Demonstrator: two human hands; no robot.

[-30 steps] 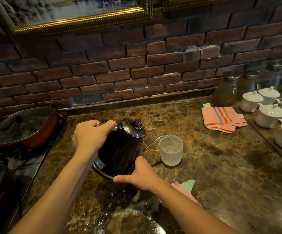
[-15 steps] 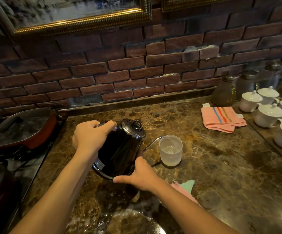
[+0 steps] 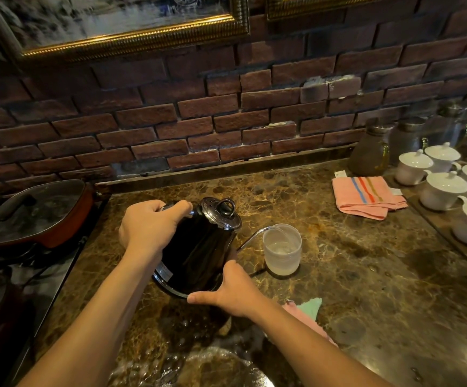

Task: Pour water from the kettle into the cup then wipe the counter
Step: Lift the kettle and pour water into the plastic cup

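1. Spanning the lower frame: a brown marbled counter (image 3: 366, 275), glossy, backed by a red brick wall (image 3: 198, 121) with gilt picture frames (image 3: 131, 43) at the top.
2. At left edge, a lidded red pan (image 3: 34, 216); at upper right, a folded pink striped towel (image 3: 366, 196), glass jars (image 3: 369, 152) and white lidded cups (image 3: 447, 188).
3. Centre frame: black kettle (image 3: 198, 255) with chrome lid, tilted rightward, thin spout over the rim of a translucent cup (image 3: 282, 250) standing just right of it, some water inside.
4. Left hand (image 3: 151, 227), grip clamped on the kettle handle; right hand (image 3: 232, 291), grip apart, palm pressed against the kettle's lower side.
5. Below the right forearm, a pink-and-green cloth (image 3: 307, 310) on the counter.
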